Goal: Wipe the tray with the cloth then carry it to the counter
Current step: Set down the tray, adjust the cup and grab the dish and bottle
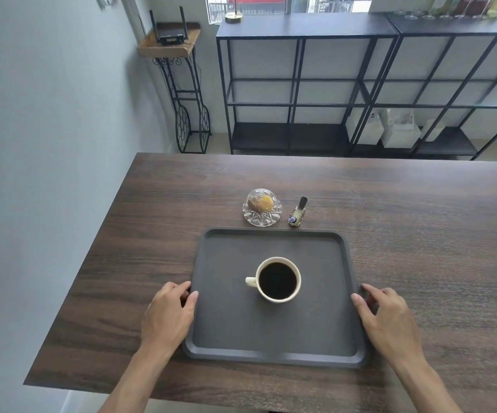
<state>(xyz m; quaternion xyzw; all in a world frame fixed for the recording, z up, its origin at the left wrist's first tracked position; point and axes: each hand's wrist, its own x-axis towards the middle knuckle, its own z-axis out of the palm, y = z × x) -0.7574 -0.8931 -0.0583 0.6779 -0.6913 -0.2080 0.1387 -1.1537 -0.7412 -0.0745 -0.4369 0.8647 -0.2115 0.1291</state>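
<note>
A dark grey rectangular tray (229,329) lies flat on the dark wooden table (128,263). On its middle stands a cream mug (278,280) full of black coffee, handle to the left. My left hand (168,312) grips the tray's left rim, thumb on top and fingers curled under the edge. My right hand (387,315) grips the right rim the same way. No cloth is in view.
Just beyond the tray's far edge sit a small glass dome dish (262,211) with sweets and a bird figurine (297,214). Behind the table stand black metal shelf units (300,84). A wire stand with a router (171,32) is at the far left by the wall.
</note>
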